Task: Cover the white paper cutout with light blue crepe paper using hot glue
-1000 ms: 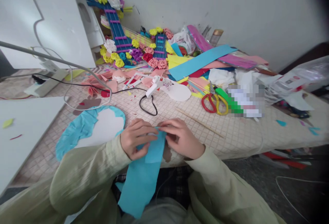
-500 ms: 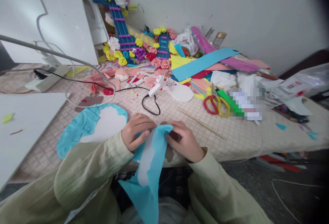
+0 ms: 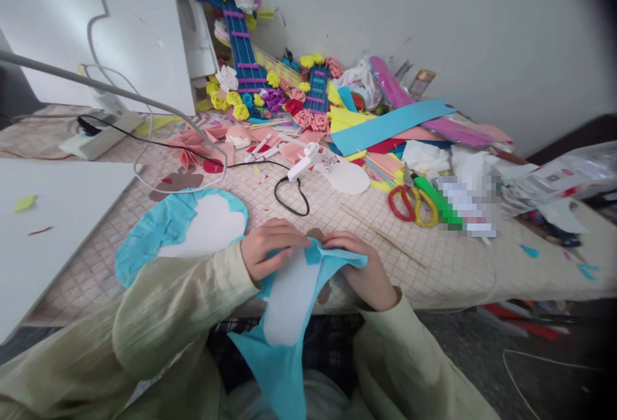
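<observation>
My left hand (image 3: 270, 250) and my right hand (image 3: 364, 272) both pinch the top of a blue foam sheet (image 3: 284, 368) that hangs down over my lap. The blue layer is being pulled away from a white backing (image 3: 289, 298), which shows as a pale oval between my hands. My right hand holds the peeled blue flap out to the right. My left hand grips the top edge beside the backing. Both hands sit at the front edge of the tiled table (image 3: 337, 214).
A blue and white foam disc (image 3: 178, 230) lies left of my hands. A white glue gun (image 3: 303, 164) with a black cord, red and yellow scissors (image 3: 409, 203), a thin wooden stick (image 3: 380, 237), coloured foam sheets and foam-flower pieces (image 3: 270, 86) fill the back. White boards (image 3: 53, 201) stand left.
The blue layer has been peeled further off the white backing, exposing more white. My right hand moved right with the flap. The camera view shifted slightly.
</observation>
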{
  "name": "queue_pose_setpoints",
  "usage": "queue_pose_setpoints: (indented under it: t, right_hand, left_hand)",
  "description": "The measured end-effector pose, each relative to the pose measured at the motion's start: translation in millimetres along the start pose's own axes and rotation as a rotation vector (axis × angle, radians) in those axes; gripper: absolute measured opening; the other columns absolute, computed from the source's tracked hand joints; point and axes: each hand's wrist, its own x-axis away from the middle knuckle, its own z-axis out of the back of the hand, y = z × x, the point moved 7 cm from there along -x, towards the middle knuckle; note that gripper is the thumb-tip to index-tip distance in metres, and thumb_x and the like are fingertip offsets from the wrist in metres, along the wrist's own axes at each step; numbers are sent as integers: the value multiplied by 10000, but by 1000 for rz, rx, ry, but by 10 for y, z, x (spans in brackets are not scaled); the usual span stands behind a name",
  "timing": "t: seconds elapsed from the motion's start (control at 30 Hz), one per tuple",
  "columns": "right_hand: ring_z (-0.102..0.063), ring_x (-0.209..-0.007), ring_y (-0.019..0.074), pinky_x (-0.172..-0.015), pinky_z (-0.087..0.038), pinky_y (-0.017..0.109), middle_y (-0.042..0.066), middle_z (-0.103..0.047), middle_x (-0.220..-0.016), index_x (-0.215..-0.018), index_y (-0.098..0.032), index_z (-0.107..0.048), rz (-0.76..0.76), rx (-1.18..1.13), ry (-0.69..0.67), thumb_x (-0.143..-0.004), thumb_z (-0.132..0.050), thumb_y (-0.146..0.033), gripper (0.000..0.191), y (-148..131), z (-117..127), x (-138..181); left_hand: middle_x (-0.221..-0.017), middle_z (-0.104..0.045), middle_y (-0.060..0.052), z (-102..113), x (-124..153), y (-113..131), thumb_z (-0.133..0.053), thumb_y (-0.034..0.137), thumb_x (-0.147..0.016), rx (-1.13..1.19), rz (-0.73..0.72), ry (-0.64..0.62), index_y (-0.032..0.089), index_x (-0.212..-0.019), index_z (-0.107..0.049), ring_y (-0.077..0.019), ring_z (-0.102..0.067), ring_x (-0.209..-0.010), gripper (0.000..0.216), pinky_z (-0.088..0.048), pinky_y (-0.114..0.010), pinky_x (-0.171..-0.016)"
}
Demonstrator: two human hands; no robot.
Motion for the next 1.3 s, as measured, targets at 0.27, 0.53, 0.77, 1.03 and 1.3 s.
queue_pose_setpoints:
  t: [0.27,0.53,0.77,1.03,1.3]
  right_hand:
    - [-568,-928,168,-847,-465,360,42,-613,-947,-910,-221,-611,12,61,-15,-792,-519,-162,161,9,-14,3]
    - [-562,-949,174,-873,-450,363,43,-614,-974,-942,-220,-605,8,98,7,-784,-521,-147,193,-21,-15,11]
    - [-527,-965,209,-852,-442,395,76,-591,-1007,-1021,-191,-581,-38,356,151,-765,-550,-191,258,-77,18,195]
    - [-526,-941,206,-822,-451,400,67,-599,-971,-951,-206,-605,-10,397,213,-799,-520,-209,174,-120,-37,252]
    - [-543,-873,205,-768,-461,391,73,-614,-902,-918,-186,-619,-28,385,269,-800,-505,-167,165,-113,-48,163]
  left_hand:
    - [-1122,-606,-73,-222,2,-11,-384,204,-798,-226,9,-143,181,-1106,-551,-253,-453,-1036,352,-319,-442,-872]
    - [-1178,-553,-80,-308,45,-14,-390,287,-841,-332,20,-219,210,-1108,-544,-276,-418,-1066,317,-262,-457,-855]
    - [-1158,-544,-79,-266,23,-34,-387,341,-849,-329,86,-213,229,-1116,-540,-267,-407,-1050,327,-270,-445,-853]
    - [-1165,-518,-91,-288,34,-50,-386,376,-850,-374,116,-237,228,-1119,-538,-272,-400,-1039,342,-266,-467,-861]
    - [-1162,-500,-97,-278,23,-40,-413,372,-840,-389,121,-240,232,-1035,-582,-273,-400,-1022,294,-283,-465,-852]
